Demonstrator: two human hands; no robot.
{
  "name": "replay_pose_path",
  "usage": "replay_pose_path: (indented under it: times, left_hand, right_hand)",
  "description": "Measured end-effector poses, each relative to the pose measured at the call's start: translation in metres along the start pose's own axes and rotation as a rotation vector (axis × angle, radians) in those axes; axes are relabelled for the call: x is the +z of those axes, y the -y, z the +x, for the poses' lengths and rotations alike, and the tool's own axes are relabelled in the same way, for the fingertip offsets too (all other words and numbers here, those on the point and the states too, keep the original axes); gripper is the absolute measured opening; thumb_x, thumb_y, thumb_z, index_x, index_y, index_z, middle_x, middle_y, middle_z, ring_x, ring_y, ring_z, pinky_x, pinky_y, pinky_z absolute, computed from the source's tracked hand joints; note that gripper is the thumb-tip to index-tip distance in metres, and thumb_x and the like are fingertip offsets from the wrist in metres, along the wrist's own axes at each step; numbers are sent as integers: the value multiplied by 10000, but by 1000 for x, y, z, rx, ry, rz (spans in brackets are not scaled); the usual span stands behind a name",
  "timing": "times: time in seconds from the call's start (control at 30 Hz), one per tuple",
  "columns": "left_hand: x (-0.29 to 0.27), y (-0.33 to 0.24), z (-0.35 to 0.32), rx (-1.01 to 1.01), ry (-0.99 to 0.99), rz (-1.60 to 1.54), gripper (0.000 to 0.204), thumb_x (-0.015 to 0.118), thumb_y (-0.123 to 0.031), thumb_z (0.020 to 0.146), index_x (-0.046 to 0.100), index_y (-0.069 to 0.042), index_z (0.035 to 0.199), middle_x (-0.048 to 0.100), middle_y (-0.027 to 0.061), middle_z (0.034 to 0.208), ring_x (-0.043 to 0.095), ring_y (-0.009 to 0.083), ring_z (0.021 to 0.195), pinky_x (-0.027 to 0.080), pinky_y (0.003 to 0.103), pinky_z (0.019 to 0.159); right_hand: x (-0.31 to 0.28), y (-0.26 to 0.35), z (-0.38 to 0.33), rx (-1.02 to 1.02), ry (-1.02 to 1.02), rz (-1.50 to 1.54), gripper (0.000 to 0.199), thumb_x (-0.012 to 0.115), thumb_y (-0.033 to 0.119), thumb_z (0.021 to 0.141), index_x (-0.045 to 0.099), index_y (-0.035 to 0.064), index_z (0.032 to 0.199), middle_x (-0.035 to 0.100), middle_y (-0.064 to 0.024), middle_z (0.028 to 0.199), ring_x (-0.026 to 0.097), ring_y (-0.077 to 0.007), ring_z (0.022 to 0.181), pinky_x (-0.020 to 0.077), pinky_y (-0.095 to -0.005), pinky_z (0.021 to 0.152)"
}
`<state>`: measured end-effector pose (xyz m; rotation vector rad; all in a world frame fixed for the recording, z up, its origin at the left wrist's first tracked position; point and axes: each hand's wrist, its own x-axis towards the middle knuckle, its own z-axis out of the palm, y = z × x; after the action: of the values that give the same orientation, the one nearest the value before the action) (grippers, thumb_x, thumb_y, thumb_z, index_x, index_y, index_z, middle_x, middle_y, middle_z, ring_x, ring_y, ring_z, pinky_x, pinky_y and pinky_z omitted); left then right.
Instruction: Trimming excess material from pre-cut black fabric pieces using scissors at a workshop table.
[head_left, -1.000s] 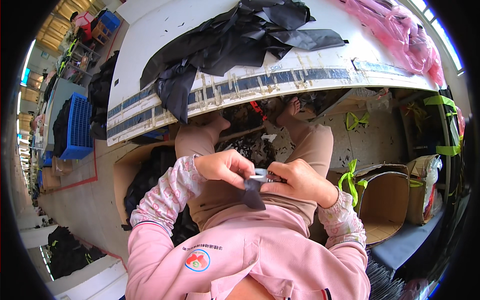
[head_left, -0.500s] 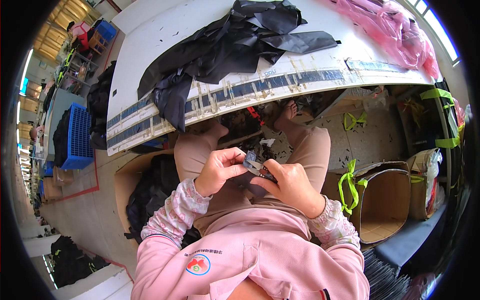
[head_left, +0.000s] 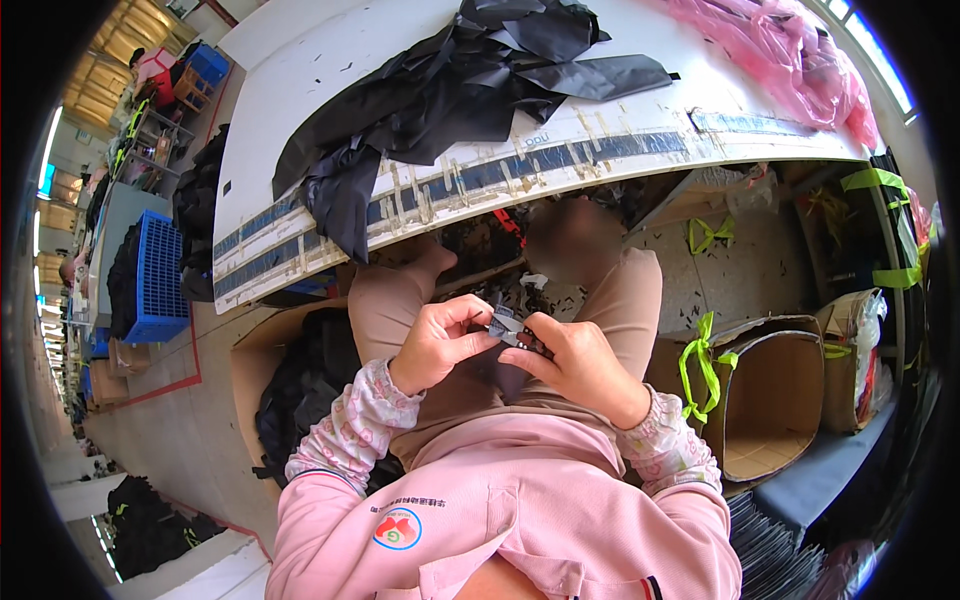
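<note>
Above my lap, my left hand [head_left: 432,347] pinches a small dark grey-blue piece [head_left: 494,316], which looks like fabric, between thumb and fingertips. My right hand [head_left: 592,368] is closed around a small pair of thread snips with dark handles [head_left: 537,346]. The metal blades point left and meet the small piece right by my left fingertips. Whether the blades have cut into it is too small to tell. Both hands are close together, just above my knees.
A white table [head_left: 270,140] ahead bears crumpled black fabric [head_left: 430,100] and pink plastic sheeting [head_left: 775,60]. A carton of black cloth [head_left: 310,375] stands at my left. At my right is an open cardboard box [head_left: 775,400] with a green ribbon [head_left: 700,375]. Scraps litter the floor.
The snips have shifted slightly left, and their blades now overlap the small piece more. The piece has tilted a little in my left fingers. Both hands otherwise keep their places.
</note>
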<state>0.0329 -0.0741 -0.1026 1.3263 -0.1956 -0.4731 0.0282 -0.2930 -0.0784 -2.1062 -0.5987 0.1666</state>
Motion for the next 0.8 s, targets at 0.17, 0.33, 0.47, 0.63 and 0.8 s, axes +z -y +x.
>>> replay_pose_path:
  times: [0.17, 0.33, 0.47, 0.63, 0.8]
  left_hand:
    - [4, -6, -1, -24, -13, -8, 85, 645, 23, 860, 612, 8, 937, 556, -25, 896, 489, 38, 828, 411, 194, 725]
    - [2, -5, 0, 13, -10, 42, 91, 644, 30, 854, 610, 14, 937, 556, -18, 917, 496, 41, 840, 418, 195, 732]
    - [5, -10, -1, -75, -60, 58, 88, 653, 37, 833, 606, 25, 906, 562, -2, 930, 508, 56, 843, 419, 205, 732]
    - [-19, -15, -14, 109, -86, 422, 101, 668, 30, 788, 593, 33, 856, 598, 55, 916, 566, 135, 848, 446, 254, 759]
    - [-132, -1, -93, -74, -37, 1185, 113, 607, -87, 725, 573, 5, 781, 589, 153, 853, 597, 336, 812, 492, 386, 726]
  right_hand:
    - [4, -2, 0, -53, -31, -105, 356, 687, 356, 846, 529, 44, 778, 561, -117, 542, 595, -313, 509, 460, -393, 459]
    - [3, -1, -1, -65, -54, -149, 352, 716, 336, 825, 535, 36, 788, 525, -135, 536, 552, -345, 489, 429, -397, 448]
    - [3, -2, -2, -70, -62, -173, 344, 717, 322, 825, 532, 38, 771, 521, -134, 537, 551, -350, 496, 428, -399, 453]
    - [0, -6, -4, -25, -75, -54, 327, 720, 289, 830, 534, 23, 794, 554, -160, 586, 569, -370, 544, 440, -403, 481]
    - [4, -38, -5, 39, -126, -101, 341, 680, 328, 859, 523, 27, 877, 624, -154, 668, 613, -373, 610, 478, -429, 521]
